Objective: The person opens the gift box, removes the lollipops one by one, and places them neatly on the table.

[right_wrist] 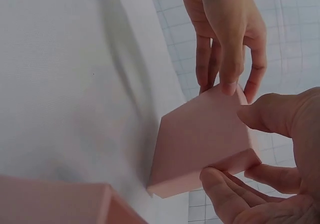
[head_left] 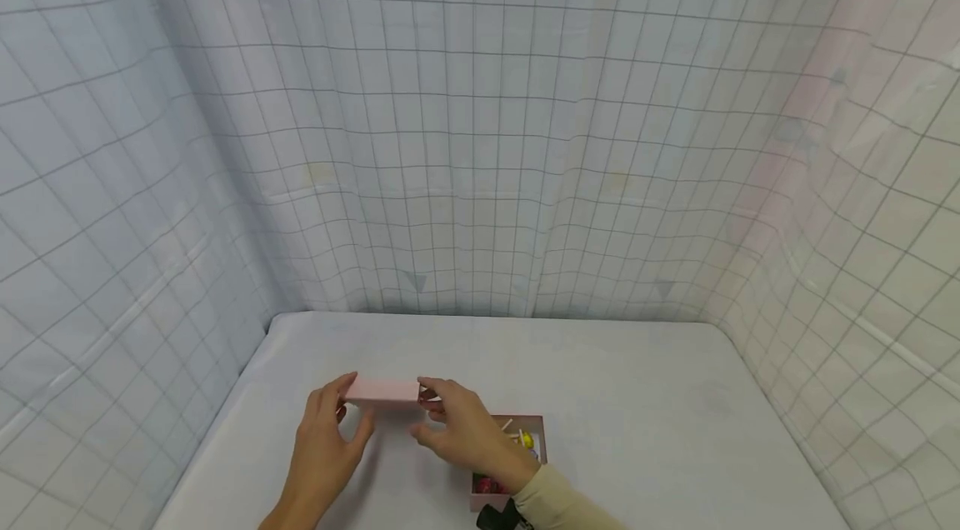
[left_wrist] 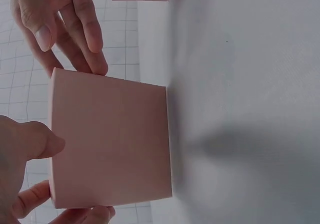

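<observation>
A pink box lid (head_left: pixel 384 391) is between my two hands, its broad face showing in both wrist views. At the lid's left side, my left hand (head_left: pixel 324 440) grips it with fingers along the edge and thumb near the face. My right hand (head_left: pixel 467 427) holds the opposite side, its fingertips on the side wall in the right wrist view. One edge of the lid comes close to the white table. Beneath my right forearm stands an open pink box (head_left: pixel 543 428), partly hidden, with yellow and red round pieces and thin pale sticks inside.
A white cloth covers the table (head_left: pixel 637 397). Gridded white curtains (head_left: pixel 465 138) hang at the back and on both sides. A black object (head_left: pixel 501 517) shows beside the beige right sleeve (head_left: pixel 558 501). The open box's outer wall (right_wrist: pixel 50 204) appears low in the right wrist view.
</observation>
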Available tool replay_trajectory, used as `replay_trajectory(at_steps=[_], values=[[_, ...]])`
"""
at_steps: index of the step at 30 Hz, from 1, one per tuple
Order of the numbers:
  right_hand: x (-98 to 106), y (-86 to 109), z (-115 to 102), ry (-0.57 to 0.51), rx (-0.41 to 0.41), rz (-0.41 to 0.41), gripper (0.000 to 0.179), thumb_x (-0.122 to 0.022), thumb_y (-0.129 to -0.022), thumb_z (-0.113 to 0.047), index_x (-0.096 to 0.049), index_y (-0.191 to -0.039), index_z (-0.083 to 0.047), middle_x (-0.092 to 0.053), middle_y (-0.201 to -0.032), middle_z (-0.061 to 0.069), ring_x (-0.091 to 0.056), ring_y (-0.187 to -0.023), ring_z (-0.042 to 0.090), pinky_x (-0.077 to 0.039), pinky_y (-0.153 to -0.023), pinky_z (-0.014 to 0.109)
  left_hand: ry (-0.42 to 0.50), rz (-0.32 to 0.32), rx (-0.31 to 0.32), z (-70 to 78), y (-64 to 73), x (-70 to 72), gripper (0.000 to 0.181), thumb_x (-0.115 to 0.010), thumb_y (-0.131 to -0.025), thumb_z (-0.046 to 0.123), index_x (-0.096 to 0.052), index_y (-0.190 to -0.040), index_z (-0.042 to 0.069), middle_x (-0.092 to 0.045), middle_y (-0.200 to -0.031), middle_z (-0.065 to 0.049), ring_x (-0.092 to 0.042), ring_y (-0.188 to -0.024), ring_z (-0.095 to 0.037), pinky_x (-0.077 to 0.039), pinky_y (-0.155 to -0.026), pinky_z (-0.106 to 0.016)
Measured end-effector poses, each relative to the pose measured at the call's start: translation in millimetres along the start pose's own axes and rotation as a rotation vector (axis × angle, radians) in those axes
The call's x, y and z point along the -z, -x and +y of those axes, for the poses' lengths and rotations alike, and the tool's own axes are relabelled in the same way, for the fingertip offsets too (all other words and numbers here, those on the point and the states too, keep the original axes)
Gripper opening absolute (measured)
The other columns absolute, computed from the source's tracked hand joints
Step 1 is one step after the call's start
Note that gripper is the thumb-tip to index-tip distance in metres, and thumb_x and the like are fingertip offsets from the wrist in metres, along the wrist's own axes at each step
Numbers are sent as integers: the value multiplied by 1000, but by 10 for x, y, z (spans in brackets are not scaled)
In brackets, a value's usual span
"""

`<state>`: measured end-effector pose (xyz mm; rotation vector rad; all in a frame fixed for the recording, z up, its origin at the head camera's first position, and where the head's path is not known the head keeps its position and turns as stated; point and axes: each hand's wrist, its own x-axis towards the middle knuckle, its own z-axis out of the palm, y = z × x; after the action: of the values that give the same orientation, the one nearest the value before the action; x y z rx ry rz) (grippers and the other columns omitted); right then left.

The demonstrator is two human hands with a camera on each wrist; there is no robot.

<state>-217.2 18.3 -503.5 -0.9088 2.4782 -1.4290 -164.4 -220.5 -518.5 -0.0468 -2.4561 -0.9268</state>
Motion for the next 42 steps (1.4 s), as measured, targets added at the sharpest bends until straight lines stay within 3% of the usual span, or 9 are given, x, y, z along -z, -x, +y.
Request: replay_trajectory(at_steps=[6, 16, 25, 32, 37, 42], values=[[-29, 17, -9, -28, 5, -75, 60, -84, -110, -17, -62, -161, 4, -74, -156, 20, -76, -143, 26, -63, -112, 21, -11, -27, 49, -84, 51, 32, 49, -92, -97, 1, -67, -139, -3, -65, -129, -29, -77, -114, -43, -70, -98, -55], [-116, 18, -37, 80, -27, -170, 53, -88, -107, -25, -73, -152, -2, -80, -151, 10, -81, -129, 9, -63, -104, 17, -100, -168, 141, -194, 104, 69, 34, -100, -93, 14, -72, -112, 5, -65, -132, -30, -77, -102, -36, -66, -84, -50], [-152, 50, -12, 119, -28, -190, 44, -85, -109, -26, -77, -148, -6, -82, -148, 8, -82, -126, 8, -64, -101, 16, -185, -334, 188, -258, 119, 29, 44, -104, -88, 18, -71, -113, 2, -63, -136, -37, -74, -108, -44, -65, -95, -65], [-88, 93, 5, 139, 23, -152, 37, -82, -111, -23, -78, -144, -6, -83, -145, 8, -83, -127, 13, -64, -103, 17, -227, -337, 171, -266, 169, 24, 59, -104, -89, 30, -74, -131, 2, -62, -146, -35, -72, -119, -50, -65, -95, -69], [-46, 121, 40, 135, 61, -108, 33, -80, -113, -20, -78, -143, -7, -83, -143, 7, -83, -125, 14, -65, -102, 18, -239, -315, 142, -200, 167, 0, 69, -104, -89, 35, -73, -144, 6, -61, -155, -31, -70, -129, -51, -62, -103, -74], [19, 162, 46, 146, 113, -39, 29, -81, -111, -14, -80, -139, -6, -84, -138, 6, -84, -120, 16, -65, -100, 18, -198, -242, 53, -109, 175, -44, 65, -104, -89, 33, -76, -142, 7, -65, -154, -28, -71, -129, -50, -62, -106, -73]])
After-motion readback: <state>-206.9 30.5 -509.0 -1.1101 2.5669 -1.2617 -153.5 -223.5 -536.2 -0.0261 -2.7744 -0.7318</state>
